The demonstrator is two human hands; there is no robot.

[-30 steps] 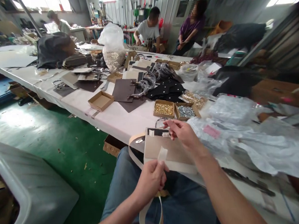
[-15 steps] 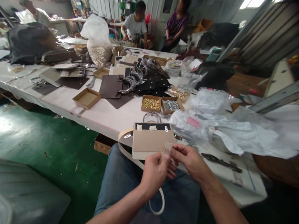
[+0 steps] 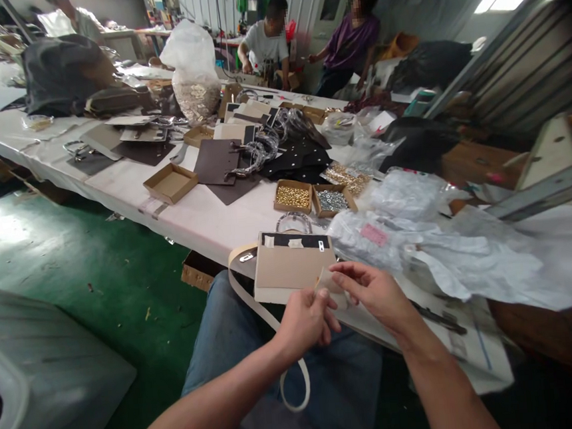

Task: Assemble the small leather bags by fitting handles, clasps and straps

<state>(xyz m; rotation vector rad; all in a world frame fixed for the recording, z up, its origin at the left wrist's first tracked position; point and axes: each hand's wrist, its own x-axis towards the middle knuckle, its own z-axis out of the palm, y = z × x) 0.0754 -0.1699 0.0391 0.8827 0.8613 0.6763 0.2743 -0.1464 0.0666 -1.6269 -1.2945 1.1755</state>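
My left hand (image 3: 309, 318) is closed in a pinch over my lap, gripping a small pale piece of tape (image 3: 326, 279). At its upper right edge, the thumb and fingertips of my right hand (image 3: 373, 290) pinch the same piece. Just beyond the hands, a beige bag panel (image 3: 288, 268) rests at the table edge, with a black band, bits of tape and a metal fitting along its top. A long cream strip (image 3: 254, 304) loops from beside the panel down over my lap. Whether it joins the held piece is hidden by my fingers.
Small boxes of gold rivets (image 3: 293, 196) and silver rivets (image 3: 333, 200) stand behind the panel. Plastic bags (image 3: 399, 198) cover the right side. Pliers-like dark tool (image 3: 438, 318) lies right. An open cardboard box (image 3: 170, 183) sits left. Co-workers (image 3: 266, 46) are at the back.
My right hand has shifted slightly up and right, its fingers spreading along the tape's edge. The view has turned a little. A co-worker in purple has moved an arm outward.
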